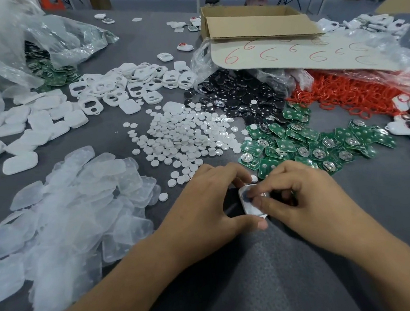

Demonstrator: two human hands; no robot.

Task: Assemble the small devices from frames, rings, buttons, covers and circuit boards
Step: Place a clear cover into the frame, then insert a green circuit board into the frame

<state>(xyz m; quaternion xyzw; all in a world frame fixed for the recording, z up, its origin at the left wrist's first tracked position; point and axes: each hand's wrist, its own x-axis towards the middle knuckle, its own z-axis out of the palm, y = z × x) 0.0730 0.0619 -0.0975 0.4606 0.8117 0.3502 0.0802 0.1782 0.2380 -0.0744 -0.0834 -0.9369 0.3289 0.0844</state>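
Hands meet near the front edge of the grey surface [270,261], both on one small white casing [249,204] that sits between them, just above the cloth. The left hand [208,204] curls round the casing's left side, with its thumb under the near edge and its fingers arched over the far edge. The right hand [301,196] pinches the casing from the right, with its fingertips lying across the top face. A dark round patch shows at the casing's far end; the rest is partly covered by fingers.

Loose parts lie in heaps around the hands. Clear covers [68,217] spread to the left. White buttons [185,139] are scattered just beyond the left hand. Green circuit boards [309,143] lie just beyond the right hand, the nearest almost touching its knuckles. Farther back are white frames [131,85], plain white shells [23,131] to their left, black discs [238,97] spilling from a bag, and red rings [347,93]. A cardboard sheet [301,52] marked with red sixes lies over the discs and rings, and an open cardboard box [256,21] stands behind it. Crumpled clear plastic [3,49] fills the far left corner. Several closed white devices [409,122] lie at the right edge.
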